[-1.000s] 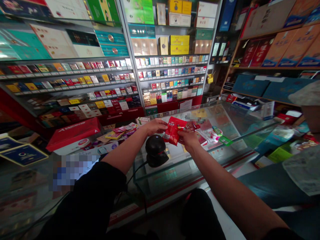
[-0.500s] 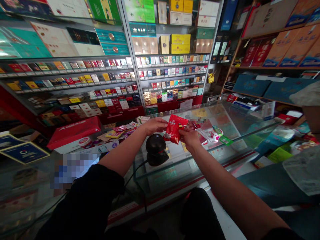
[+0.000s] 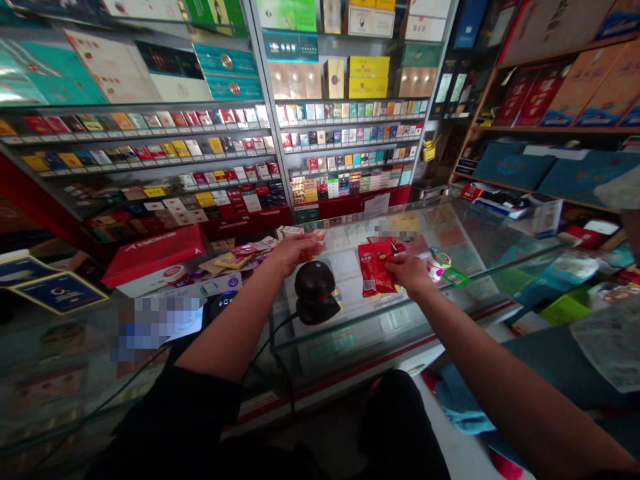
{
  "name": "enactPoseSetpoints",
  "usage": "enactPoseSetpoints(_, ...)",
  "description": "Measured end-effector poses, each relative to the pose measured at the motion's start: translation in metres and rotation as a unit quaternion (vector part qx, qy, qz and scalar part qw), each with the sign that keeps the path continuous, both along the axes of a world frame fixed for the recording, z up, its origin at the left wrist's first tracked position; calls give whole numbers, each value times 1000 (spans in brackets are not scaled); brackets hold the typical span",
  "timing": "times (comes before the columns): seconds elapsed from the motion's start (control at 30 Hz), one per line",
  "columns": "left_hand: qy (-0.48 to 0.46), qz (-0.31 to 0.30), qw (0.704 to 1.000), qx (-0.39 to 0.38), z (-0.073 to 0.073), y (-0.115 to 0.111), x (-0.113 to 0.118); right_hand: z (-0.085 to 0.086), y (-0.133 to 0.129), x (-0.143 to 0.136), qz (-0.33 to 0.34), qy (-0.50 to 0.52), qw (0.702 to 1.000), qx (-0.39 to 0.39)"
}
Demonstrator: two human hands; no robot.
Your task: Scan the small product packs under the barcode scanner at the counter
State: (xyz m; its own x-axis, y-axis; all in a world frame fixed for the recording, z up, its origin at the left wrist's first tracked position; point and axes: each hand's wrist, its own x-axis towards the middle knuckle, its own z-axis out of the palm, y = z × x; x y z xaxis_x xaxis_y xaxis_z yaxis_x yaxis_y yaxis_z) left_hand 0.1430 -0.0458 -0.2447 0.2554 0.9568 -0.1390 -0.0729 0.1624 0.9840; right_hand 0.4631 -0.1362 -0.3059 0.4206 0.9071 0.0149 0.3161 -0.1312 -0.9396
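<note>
My right hand pinches a red snack packet by its right edge, holding it just above the glass counter. My left hand hovers over the counter to the left, fingers loosely extended, with a small pale item at its fingertips that I cannot make out. A black dome-shaped barcode scanner sits on the glass between and below the two hands, its cable trailing toward me.
Shelves of cigarette packs fill the wall behind the counter. A red carton and loose packets lie at left. A small cup and green wrapper sit right of my right hand. Boxes fill wooden shelves at right.
Both hands held the red packet over the scanner; now my left hand has let go and moved left, while my right hand has carried the packet to the right and lower.
</note>
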Motion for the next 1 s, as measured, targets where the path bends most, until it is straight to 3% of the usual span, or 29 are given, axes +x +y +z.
enactPoseSetpoints(0.07,-15,41,999,2,-4,-10,-4,7,-4,7,-12,-149,988,-44)
enactPoseSetpoints(0.17,-35,89,995,10,-9,-32,-10,18,-6,11,17,-317,944,-93)
enactPoseSetpoints(0.3,-10,159,987,35,-23,-67,-15,21,-2,12,41,-456,879,-129)
enactPoseSetpoints(0.37,-5,189,981,46,-32,-84,-18,20,0,13,54,-479,866,-135)
enactPoseSetpoints(0.53,-9,274,961,47,-48,-117,-32,18,3,13,51,-480,863,-147)
enactPoseSetpoints(0.8,37,280,956,77,-70,-140,-53,28,-5,-13,1,-524,844,-115)
enactPoseSetpoints(0.87,47,284,953,96,-76,-143,-52,32,1,-23,18,-510,856,-81)
enactPoseSetpoints(1.0,74,296,941,144,-85,-147,-45,37,28,-45,105,-392,913,-30)
